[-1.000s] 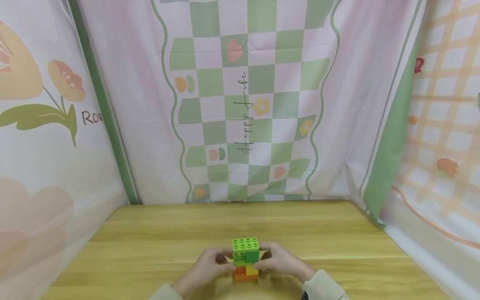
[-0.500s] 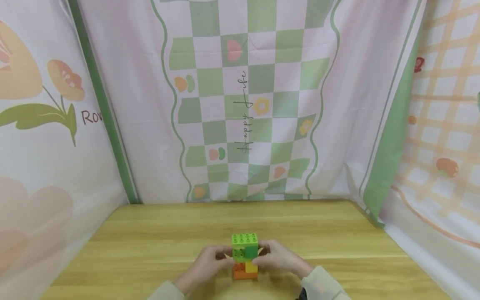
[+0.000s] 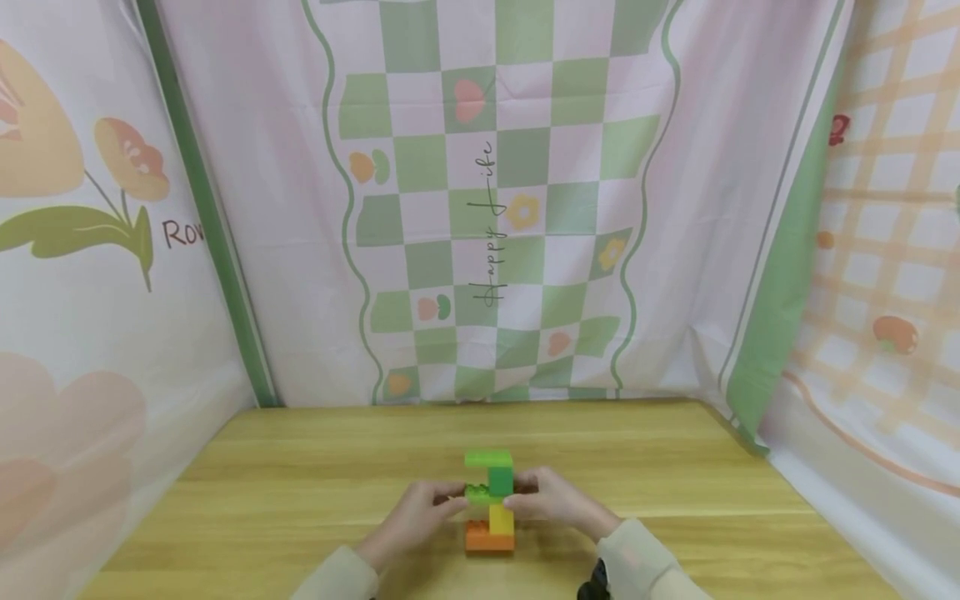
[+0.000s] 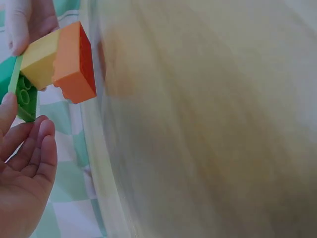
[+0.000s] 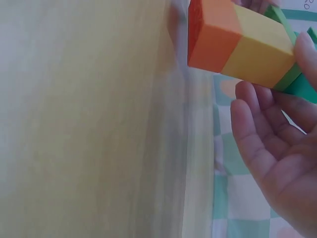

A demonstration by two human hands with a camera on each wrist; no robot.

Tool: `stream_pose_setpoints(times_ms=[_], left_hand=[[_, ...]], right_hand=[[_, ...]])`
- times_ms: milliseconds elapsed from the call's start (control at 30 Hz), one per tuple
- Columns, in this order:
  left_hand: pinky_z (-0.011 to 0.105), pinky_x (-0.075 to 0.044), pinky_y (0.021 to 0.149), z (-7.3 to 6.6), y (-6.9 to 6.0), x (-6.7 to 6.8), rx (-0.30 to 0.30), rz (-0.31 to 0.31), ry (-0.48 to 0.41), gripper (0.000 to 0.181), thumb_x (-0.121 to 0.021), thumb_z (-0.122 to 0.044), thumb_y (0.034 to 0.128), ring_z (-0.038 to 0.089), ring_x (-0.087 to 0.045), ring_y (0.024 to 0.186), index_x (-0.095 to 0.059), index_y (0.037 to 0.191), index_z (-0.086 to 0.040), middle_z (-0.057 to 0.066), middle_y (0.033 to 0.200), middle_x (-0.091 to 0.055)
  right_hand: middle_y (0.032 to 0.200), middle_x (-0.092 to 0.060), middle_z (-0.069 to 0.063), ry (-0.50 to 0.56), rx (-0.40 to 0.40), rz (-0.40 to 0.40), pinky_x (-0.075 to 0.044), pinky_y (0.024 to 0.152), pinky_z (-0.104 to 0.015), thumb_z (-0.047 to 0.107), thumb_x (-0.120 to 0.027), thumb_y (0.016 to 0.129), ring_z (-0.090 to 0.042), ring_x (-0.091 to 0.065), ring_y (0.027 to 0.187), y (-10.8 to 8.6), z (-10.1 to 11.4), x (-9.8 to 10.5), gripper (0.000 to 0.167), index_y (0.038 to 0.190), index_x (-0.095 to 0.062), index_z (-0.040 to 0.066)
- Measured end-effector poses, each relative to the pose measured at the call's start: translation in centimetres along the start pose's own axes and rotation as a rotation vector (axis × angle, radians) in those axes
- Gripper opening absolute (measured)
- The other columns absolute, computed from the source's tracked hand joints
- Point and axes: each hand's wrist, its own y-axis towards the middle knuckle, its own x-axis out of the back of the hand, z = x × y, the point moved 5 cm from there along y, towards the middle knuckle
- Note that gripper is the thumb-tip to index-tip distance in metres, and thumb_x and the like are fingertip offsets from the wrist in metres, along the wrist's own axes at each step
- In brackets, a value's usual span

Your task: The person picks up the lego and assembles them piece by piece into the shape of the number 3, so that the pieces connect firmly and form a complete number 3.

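A stack of toy building bricks stands upright between my two hands. From the bottom come an orange brick (image 3: pixel 490 542), a yellow brick (image 3: pixel 502 520), a light green plate (image 3: pixel 477 494), a dark green brick (image 3: pixel 501 481) and a light green top piece (image 3: pixel 488 458). My left hand (image 3: pixel 418 517) pinches the lower light green plate from the left with thumb and finger. On the other side my right hand (image 3: pixel 558 504) pinches the stack around that plate and the dark green brick. In the right wrist view, the orange brick (image 5: pixel 215 39) hangs just off the tabletop.
A wooden table (image 3: pixel 300 450) spreads around the hands. Printed cloth curtains (image 3: pixel 510 208) hang behind it and along both sides. Pale sleeves (image 3: pixel 645 558) cover the wrists, and a black object (image 3: pixel 595 583) shows by the right one.
Both hands have raised the brick stack a little. Its top has tipped, so the upper studs that showed earlier are now out of sight and its side faces show more.
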Motion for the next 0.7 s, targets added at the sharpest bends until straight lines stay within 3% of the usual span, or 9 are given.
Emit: stream_pose_setpoints(times_ms=[167, 400, 700], left_hand=[[0.029, -0.052, 0.073, 0.3, 0.4, -0.2, 0.027, 0.006, -0.012, 0.036, -0.058, -0.024, 0.0907, 0.023, -0.063, 0.087, -0.062, 0.112, 0.005, 0.016, 0.105, -0.065], [0.034, -0.052, 0.071, 1.1, 0.9, -0.5, 0.063, 0.004, -0.059, 0.035, -0.058, -0.023, 0.0915, 0.026, -0.063, 0.080, -0.062, 0.110, 0.006, 0.016, 0.099, -0.066], [0.038, -0.051, 0.070, 1.8, 1.5, -0.6, 0.163, 0.034, -0.155, 0.029, -0.056, -0.019, 0.0926, 0.026, -0.059, 0.078, -0.065, 0.107, 0.005, 0.016, 0.094, -0.065]], right_hand=[[0.107, -0.062, -0.014, 0.042, -0.037, -0.014, -0.049, 0.079, -0.045, 0.019, -0.058, 0.092, -0.023, -0.060, 0.092, 0.3, -0.3, 0.2, 0.034, 0.115, -0.058, -0.006], [0.102, -0.063, -0.012, 0.041, -0.037, -0.033, -0.051, 0.077, -0.042, 0.020, -0.056, 0.093, -0.023, -0.061, 0.087, 0.6, -0.7, 0.3, 0.036, 0.115, -0.057, -0.009], [0.092, -0.066, -0.011, 0.027, -0.087, -0.071, -0.053, 0.069, -0.040, 0.023, -0.057, 0.092, -0.025, -0.063, 0.079, 1.3, -1.8, 0.5, 0.039, 0.115, -0.058, -0.008]])
